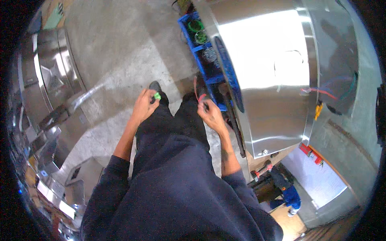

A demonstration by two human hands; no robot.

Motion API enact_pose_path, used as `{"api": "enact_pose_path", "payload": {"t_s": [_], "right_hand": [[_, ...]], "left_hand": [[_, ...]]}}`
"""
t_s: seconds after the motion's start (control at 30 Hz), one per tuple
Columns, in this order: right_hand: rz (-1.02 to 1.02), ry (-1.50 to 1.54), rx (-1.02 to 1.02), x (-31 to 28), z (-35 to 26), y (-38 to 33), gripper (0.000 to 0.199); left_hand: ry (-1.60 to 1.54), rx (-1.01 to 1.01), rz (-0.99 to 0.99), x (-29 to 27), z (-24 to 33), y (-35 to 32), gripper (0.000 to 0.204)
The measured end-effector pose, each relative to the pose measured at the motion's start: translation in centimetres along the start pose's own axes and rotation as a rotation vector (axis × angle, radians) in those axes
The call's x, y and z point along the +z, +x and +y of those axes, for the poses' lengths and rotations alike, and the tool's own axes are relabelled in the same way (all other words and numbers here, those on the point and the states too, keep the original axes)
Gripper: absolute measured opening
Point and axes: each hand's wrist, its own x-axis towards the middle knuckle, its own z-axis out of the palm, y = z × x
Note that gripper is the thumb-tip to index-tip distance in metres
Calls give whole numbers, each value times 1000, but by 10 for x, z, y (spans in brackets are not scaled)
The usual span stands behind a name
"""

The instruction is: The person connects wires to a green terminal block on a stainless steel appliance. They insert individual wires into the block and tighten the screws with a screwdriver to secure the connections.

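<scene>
My left hand point(142, 106) is raised in front of my legs, with its fingers closed on a small bright green piece point(157, 96); its kind is too small to make out. Level with it, my right hand point(211, 115) pinches a thin red wire point(196, 87). The wire curves up and away from my fingertips. Something small and dark also shows by the right fingers, too blurred to name. The two hands are apart, and the right one is nearer the steel cabinet point(277, 116).
Blue bins point(200, 48) with green and grey coils stand along the cabinet's left side. Red and blue wires point(323, 93) lie at its right, near a yellow tool point(318, 111). Steel equipment point(52, 76) lines the left. A white board point(317, 180) is at lower right.
</scene>
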Motion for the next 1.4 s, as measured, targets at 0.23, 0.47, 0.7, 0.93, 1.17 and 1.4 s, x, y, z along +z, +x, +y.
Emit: {"api": "enact_pose_path", "payload": {"t_s": [0.23,0.47,0.7,0.93,1.17,1.4], "right_hand": [[141,-253,404,120,193,216,45],[179,-428,5,122,373,356,45],[-26,-562,216,126,386,417,36],[145,-687,235,133,363,406,32],[386,-333,340,162,274,300,41],[-192,-226,68,117,68,67,36]], "left_hand": [[-154,-477,140,87,-106,-102,29],[-98,-551,232,110,-100,-74,34],[-53,-545,299,111,-108,-51,37],[-77,-548,325,112,-111,-51,36],[-119,-461,324,99,-93,-57,30],[-168,-211,127,38,-22,-51,31]]}}
